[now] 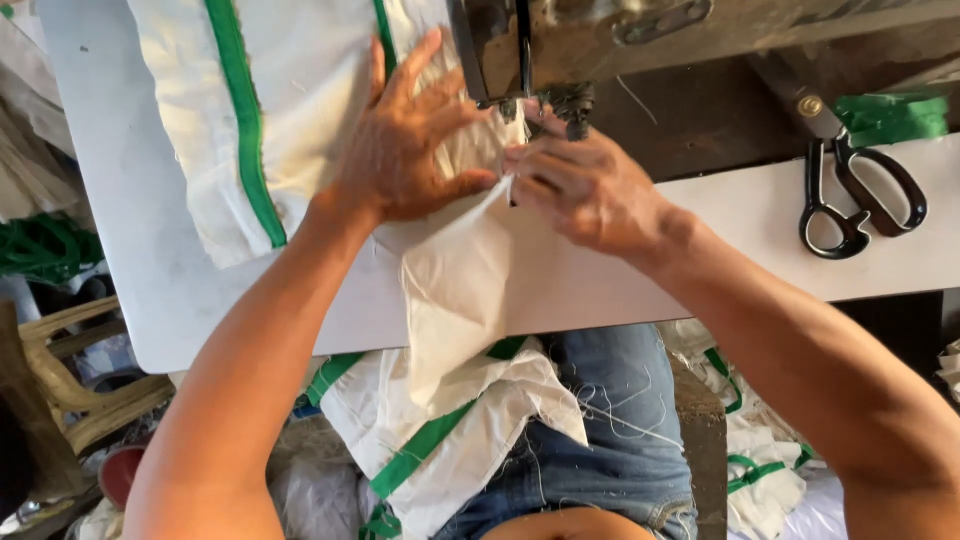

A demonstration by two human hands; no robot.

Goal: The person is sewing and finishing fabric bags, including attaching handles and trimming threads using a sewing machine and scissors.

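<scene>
— White desk [120,200] underfoot of it all, dark sewing machine [560,40] at the far edge. And the left hand [405,150]?

— Spread flat, fingers [430,95] splayed wide and pressing down on the white cloth [310,90], gripping nothing. Tips almost at the needle area [560,100].

— Right hand [585,190]?

— Just beside the left fingers, bent fingertips [525,160] pinching the cloth's edge right under the machine head. Closed on the fabric, thumb side hidden.

— Cloth itself?

— Under and between both sets of fingers. Beyond the left fingertips, running up the desk with a green stripe [245,130] to the outer side of the left hand. Below the fingers, a loose white fold [455,290] hanging over the near desk edge, down to a heap of more white-and-green fabric [450,430] on a lap in blue jeans [610,440], loose threads over it.

— Farther out?

— Well off from the right fingers, black scissors [860,195] lying on the desk, blades closed, touching a roll of green ribbon [890,118]. Past the left fingers, off the desk edge, a green tangle [45,245] and a pale plastic chair [80,370] lower down. More white-and-green pieces [760,460] on the floor at the right.
</scene>
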